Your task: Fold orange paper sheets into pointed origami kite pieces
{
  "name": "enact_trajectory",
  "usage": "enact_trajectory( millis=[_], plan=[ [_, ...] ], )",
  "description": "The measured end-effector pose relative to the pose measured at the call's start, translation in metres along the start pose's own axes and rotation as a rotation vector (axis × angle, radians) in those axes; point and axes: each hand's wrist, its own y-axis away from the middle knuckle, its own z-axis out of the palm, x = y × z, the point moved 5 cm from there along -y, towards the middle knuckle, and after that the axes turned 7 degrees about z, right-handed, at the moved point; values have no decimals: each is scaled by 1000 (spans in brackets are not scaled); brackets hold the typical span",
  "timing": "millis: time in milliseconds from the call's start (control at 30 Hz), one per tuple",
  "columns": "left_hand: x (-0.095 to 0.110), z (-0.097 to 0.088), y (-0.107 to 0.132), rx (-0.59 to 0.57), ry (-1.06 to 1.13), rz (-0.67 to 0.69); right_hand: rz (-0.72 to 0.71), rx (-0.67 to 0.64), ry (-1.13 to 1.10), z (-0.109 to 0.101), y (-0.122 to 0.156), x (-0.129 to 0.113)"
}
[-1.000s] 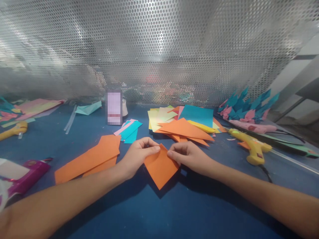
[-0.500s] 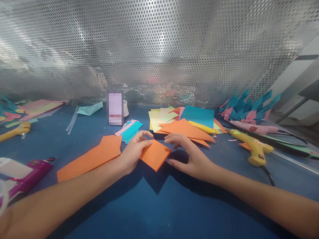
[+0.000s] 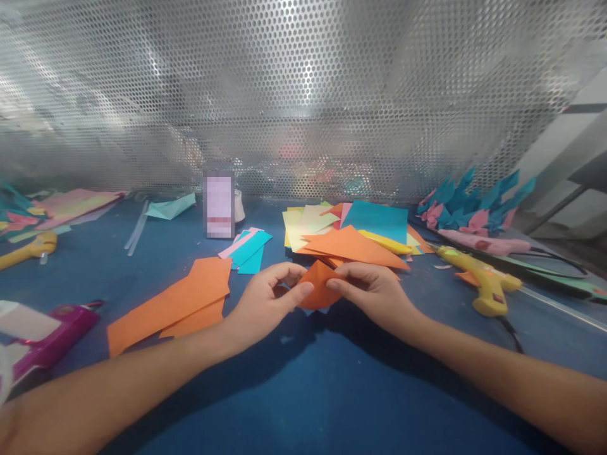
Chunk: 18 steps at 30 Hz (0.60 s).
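A folded piece of orange paper (image 3: 318,287) is held up off the blue table between both hands, its top coming to a point. My left hand (image 3: 272,291) pinches its left side, thumb in front. On the right side, my right hand (image 3: 367,287) grips it between thumb and fingers. Beyond the hands lie orange paper sheets (image 3: 360,248), with a yellow cutter-like tool (image 3: 386,242) on top. Left of my left hand are more orange sheets (image 3: 180,297) and blue paper strips (image 3: 251,251).
At the right are a yellow glue gun (image 3: 493,281), a pink tool (image 3: 484,242) and blue-and-pink folded paper pieces (image 3: 478,202). A blurred-out phone-like screen (image 3: 219,205) stands at the back. A purple-and-white device (image 3: 52,338) sits at the left. Perforated metal (image 3: 303,95) walls the far side.
The orange paper has shifted slightly right and changed from a flat square to a bent, pointed shape. My right hand has closed on it. More of the left orange sheets now shows.
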Motion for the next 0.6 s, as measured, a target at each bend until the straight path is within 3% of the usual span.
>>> enact_trajectory(
  millis=[267,367,600],
  plan=[
    [-6,4,0,24,325,-108,120,32,-70,-5,-4,5],
    [-10,3,-2,90,473,-154,168,46,-135,-7,-4,7],
    [-13,-1,-6,132,550,-186,178,-26,-301,-4,-5,8]
  ],
)
